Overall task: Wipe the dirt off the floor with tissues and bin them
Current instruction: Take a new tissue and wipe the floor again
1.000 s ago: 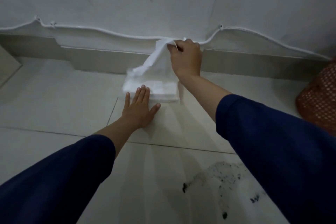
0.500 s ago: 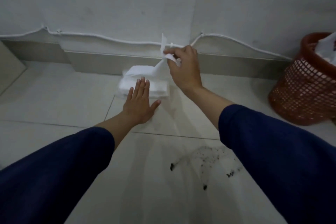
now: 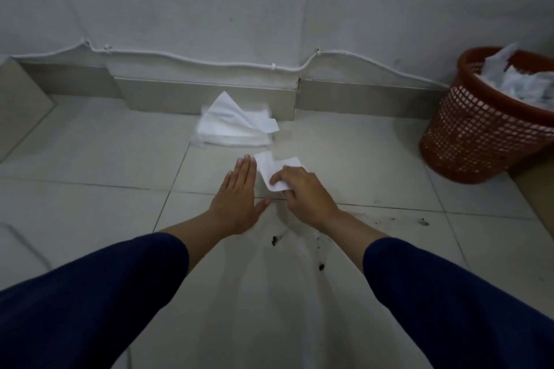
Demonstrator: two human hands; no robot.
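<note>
While the left hand lies flat, fingers together, right hand fingers pinch a tissue.

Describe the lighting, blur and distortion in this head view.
Head view: dim, flat light with no glare; soft shadows fan toward the camera on the floor; the tissue pack is motion-blurred at its edges; wide-angle bends the skirting and stretches the sleeves.

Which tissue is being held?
The small folded tissue in the right hand. The pile by the wall lies untouched, and the others sit in the red bin.
</note>
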